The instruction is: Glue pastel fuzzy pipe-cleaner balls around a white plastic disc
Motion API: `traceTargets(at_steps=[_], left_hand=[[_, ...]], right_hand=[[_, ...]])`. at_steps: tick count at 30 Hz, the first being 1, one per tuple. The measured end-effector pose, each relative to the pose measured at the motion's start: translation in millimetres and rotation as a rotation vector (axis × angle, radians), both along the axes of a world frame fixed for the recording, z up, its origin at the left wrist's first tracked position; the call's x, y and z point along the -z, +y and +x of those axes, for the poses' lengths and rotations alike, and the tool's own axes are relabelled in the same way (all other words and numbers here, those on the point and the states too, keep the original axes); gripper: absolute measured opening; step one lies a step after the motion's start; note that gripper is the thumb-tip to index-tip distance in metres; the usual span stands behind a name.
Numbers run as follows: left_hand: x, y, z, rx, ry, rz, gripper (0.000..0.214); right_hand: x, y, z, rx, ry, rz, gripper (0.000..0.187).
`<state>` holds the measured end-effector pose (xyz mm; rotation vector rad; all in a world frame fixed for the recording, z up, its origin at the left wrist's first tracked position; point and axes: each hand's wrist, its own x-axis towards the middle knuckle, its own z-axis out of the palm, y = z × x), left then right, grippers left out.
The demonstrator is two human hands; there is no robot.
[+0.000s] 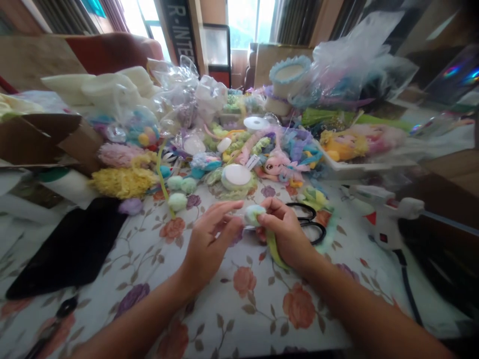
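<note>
My right hand [282,232] pinches a small pale green and bluish fuzzy ball [254,215] between thumb and fingers. A yellow-green fuzzy strip [276,253] hangs down from the same hand. Just left of the ball is my left hand [213,232], its thumb and fingers apart; whether a fingertip touches the ball is hard to tell. Black-handled scissors [319,233] lie on the table behind my right hand, their blades partly hidden. Several mint green pom-poms [177,201] rest beyond my left hand, beside an upright yellow-green strip [163,179].
A glue gun [385,214] stands at the right on the flowered tablecloth [209,304]. A black flat sheet [71,249] lies at the left. Across the back are a white spool [236,175], a pink plush figure [282,167], yellow yarn [125,182] and plastic bags [352,65].
</note>
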<state>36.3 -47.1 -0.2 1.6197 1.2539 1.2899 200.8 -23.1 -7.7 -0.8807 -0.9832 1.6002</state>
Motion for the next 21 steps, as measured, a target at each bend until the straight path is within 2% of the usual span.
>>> traceTargets(at_steps=[4, 8, 15, 21], left_hand=[[0.7, -2.2, 4.3, 0.103, -0.138, -0.134, 0.031], [0.6, -1.2, 3.7, 0.081, -0.121, -0.177, 0.04], [2.0, 0.4, 2.5, 0.083, -0.152, -0.206, 0.034], [7.1, 3.0, 1.1, 0.072, -0.256, -0.225, 0.028]], right_hand=[[-0.8, -5.6, -5.2, 0.022, -0.091, 0.098, 0.022], [-0.6, -6.5, -6.6, 0.018, -0.125, 0.121, 0.022], [3.9, -6.0, -5.1, -0.032, -0.14, 0.147, 0.022], [1.3, -4.5, 0.7, 0.016, -0.411, 0.322, 0.013]])
